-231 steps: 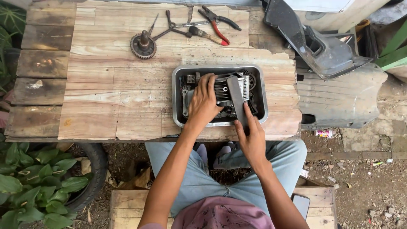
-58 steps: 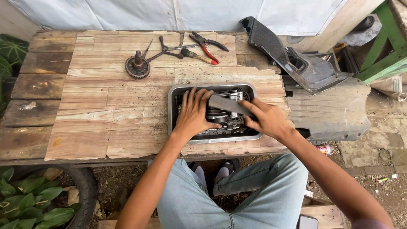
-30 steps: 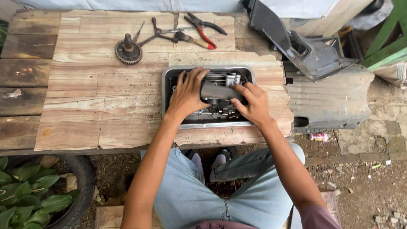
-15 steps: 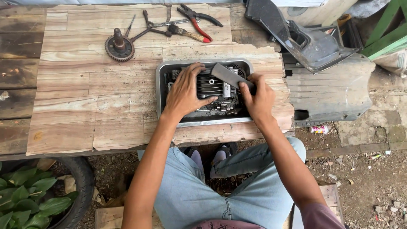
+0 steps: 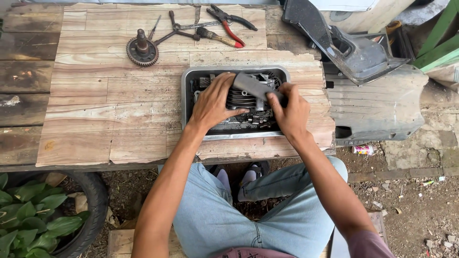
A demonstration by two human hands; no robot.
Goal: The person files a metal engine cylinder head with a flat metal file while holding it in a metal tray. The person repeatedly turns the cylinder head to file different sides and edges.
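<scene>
A grey metal tray (image 5: pixel 187 101) sits on the wooden table (image 5: pixel 105 110) and holds a finned engine part (image 5: pixel 239 99), a chain and several small pieces. My left hand (image 5: pixel 213 102) lies flat on the finned part, fingers spread over it. My right hand (image 5: pixel 289 111) grips the handle of a flat grey brush (image 5: pixel 253 86) whose head lies across the top of the part.
At the table's far side lie a gear on a shaft (image 5: pixel 141 49), a cross wrench (image 5: pixel 176 32), red-handled pliers (image 5: pixel 229 23) and a screwdriver (image 5: pixel 217 37). Dark plastic body panels (image 5: pixel 354 52) rest to the right. A tyre with green plants (image 5: pixel 43 215) stands at lower left.
The brush has swung from lying toward the upper left to across the part's top, my right hand shifting slightly. My left hand stays on the finned part.
</scene>
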